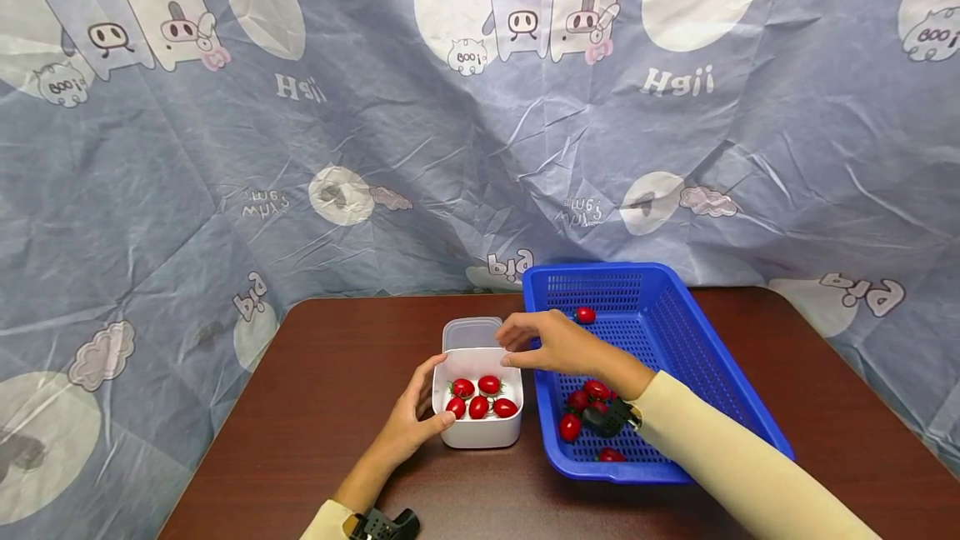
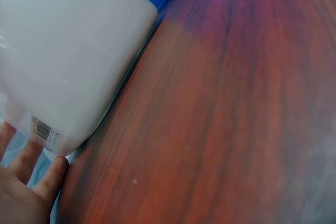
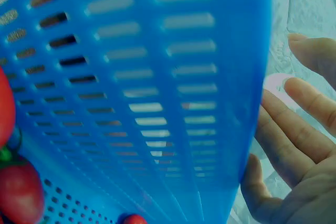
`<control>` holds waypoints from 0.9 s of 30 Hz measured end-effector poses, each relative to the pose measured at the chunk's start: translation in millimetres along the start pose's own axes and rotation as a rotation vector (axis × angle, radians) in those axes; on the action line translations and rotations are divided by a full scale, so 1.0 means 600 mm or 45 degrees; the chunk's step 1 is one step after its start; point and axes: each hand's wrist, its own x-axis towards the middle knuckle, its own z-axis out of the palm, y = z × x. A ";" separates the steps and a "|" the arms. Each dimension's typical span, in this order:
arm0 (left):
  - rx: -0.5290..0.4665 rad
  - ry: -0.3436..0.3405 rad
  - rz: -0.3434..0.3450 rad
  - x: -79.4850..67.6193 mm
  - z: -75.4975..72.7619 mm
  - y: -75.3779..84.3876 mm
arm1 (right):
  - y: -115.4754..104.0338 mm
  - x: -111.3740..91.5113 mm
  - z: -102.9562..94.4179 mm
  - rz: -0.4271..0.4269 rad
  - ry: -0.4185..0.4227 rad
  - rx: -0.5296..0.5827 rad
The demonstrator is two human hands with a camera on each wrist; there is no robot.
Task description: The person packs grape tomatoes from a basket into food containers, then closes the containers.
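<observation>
My left hand (image 1: 408, 423) holds a white plastic box (image 1: 482, 437) by its left side, thumb at the front rim and fingers along the side. In the left wrist view its fingertips touch the wall near a barcode sticker (image 2: 43, 129). Several red cherry tomatoes (image 1: 489, 385) with green stems lie inside the box. My right hand (image 1: 558, 344) hovers over the box's back right corner, fingers loosely bent and spread, with nothing between them. Its forearm crosses above a blue perforated basket (image 1: 645, 473), where more cherry tomatoes (image 1: 570, 427) lie.
A translucent lid (image 1: 461, 333) lies on the table just behind the white box. The basket stands close to the box's right side on the dark wooden table (image 1: 322, 382). A printed grey-blue cloth (image 1: 420, 148) hangs behind the table.
</observation>
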 end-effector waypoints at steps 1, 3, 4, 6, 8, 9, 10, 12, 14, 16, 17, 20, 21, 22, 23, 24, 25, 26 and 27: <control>0.002 0.001 0.000 0.000 0.000 -0.001 | 0.002 0.001 -0.003 -0.001 0.006 0.013; 0.005 0.001 0.002 0.000 0.000 -0.002 | 0.006 0.001 -0.007 0.009 0.019 0.049; 0.006 0.001 0.002 0.000 0.000 -0.003 | 0.009 0.002 -0.010 0.013 0.027 0.065; 0.008 0.000 0.002 -0.001 0.000 -0.004 | 0.014 0.001 -0.015 0.030 0.044 0.097; 0.008 0.000 0.000 -0.002 0.000 -0.004 | 0.021 0.000 -0.020 0.041 0.071 0.104; 0.009 0.000 0.000 -0.002 0.000 -0.005 | 0.024 0.000 -0.022 0.044 0.088 0.099; 0.010 0.000 -0.002 -0.002 0.001 -0.004 | 0.027 -0.001 -0.025 0.048 0.104 0.094; 0.008 0.002 -0.003 -0.001 0.001 -0.004 | 0.033 -0.001 -0.031 0.052 0.139 0.074; 0.008 0.003 -0.003 -0.001 0.001 -0.004 | 0.040 -0.002 -0.037 0.062 0.167 0.055; 0.006 0.004 -0.004 -0.001 0.001 -0.004 | 0.048 -0.003 -0.043 0.070 0.187 0.044; 0.005 0.005 -0.005 -0.001 0.001 -0.004 | 0.052 -0.004 -0.046 0.079 0.197 0.036; 0.006 0.007 -0.007 0.000 0.000 -0.005 | 0.065 -0.006 -0.054 0.101 0.229 0.024; 0.006 0.008 -0.007 0.000 0.000 -0.006 | 0.068 -0.006 -0.056 0.107 0.240 0.022; 0.005 0.009 -0.006 0.000 0.000 -0.006 | 0.071 -0.007 -0.058 0.117 0.252 0.016; 0.006 0.009 -0.005 0.000 0.000 -0.007 | 0.069 -0.008 -0.061 0.125 0.263 0.018; 0.007 0.008 -0.004 0.000 0.000 -0.007 | 0.063 -0.009 -0.065 0.127 0.272 0.016; 0.008 0.008 -0.004 0.000 -0.001 -0.007 | 0.061 -0.010 -0.068 0.139 0.282 0.017; 0.009 0.008 -0.003 0.000 -0.001 -0.008 | 0.064 -0.010 -0.070 0.144 0.293 0.015; 0.010 0.007 -0.002 0.000 -0.001 -0.008 | 0.067 -0.010 -0.072 0.153 0.303 0.003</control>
